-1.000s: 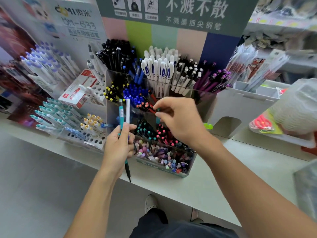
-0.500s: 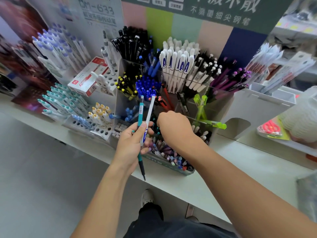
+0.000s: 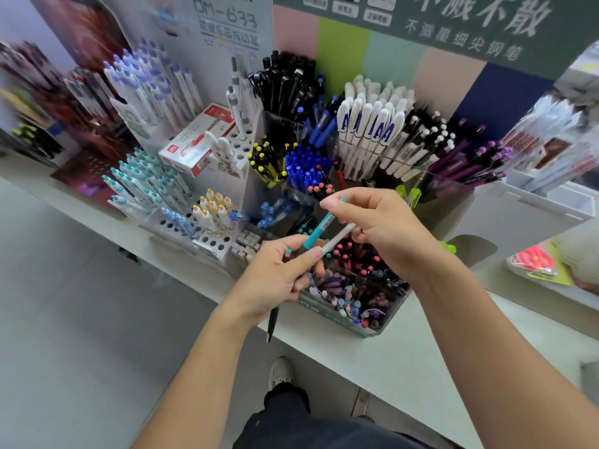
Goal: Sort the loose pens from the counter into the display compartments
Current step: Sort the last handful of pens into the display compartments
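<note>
While the left hand [image 3: 278,273] grips both pens, the right hand [image 3: 379,228] pinches the teal pen's [image 3: 319,229] upper end, axis slanting toward the display compartments [image 3: 385,328].

Teal pen [image 3: 319,229] with dark tip; white pen [image 3: 337,238] beside it. At 12 o'clock: black pens [image 3: 288,81], white pens [image 3: 369,124] lettered blue, blue caps [image 3: 304,165]. At 2 o'clock: purple pens [image 3: 470,163]. At 10 o'clock: red-white box [image 3: 197,140].

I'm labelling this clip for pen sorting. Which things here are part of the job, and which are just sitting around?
In the job: teal pen and white pen, held between left hand and right hand; clear display compartments.

Just lying about: red-and-white box; pink packet.
</note>
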Tool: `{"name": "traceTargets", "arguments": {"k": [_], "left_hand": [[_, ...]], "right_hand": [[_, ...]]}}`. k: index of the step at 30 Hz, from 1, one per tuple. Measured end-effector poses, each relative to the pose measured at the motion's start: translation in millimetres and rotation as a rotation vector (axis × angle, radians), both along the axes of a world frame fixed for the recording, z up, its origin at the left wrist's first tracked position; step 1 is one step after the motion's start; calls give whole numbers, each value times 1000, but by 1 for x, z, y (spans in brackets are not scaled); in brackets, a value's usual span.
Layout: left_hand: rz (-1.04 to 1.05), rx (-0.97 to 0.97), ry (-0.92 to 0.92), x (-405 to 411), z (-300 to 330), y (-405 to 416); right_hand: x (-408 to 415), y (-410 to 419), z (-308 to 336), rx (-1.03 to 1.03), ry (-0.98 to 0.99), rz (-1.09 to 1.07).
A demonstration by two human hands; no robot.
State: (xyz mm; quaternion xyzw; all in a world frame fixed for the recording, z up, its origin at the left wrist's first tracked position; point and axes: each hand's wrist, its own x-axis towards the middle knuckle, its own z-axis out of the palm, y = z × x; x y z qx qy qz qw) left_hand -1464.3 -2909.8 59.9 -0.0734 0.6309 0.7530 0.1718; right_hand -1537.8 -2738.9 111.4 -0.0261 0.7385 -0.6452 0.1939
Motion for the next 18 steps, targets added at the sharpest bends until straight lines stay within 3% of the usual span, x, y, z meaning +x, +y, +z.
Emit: {"name": "traceTargets", "arguments": {"k": [4, 6, 8, 10, 12, 14, 18], "left_hand": [[-117, -142, -22, 2, -6, -4], [-27, -226, -62, 2, -11, -4], [171, -47, -189, 4, -11, -5], [271, 309, -280, 4, -7, -6], [229, 472, -258, 4, -3, -4], [189, 457, -176, 3, 0, 1], [189, 303, -69, 1, 2, 10]], "right_hand": [[2, 0, 13, 107, 276, -68], [0, 7, 26, 135, 444, -152], [0, 18, 39, 184, 561, -124], [6, 19, 47, 311, 549, 93], [14, 5, 41, 500, 506, 334], [20, -12, 26, 545, 448, 408], [26, -22, 5, 466, 260, 346]]}}
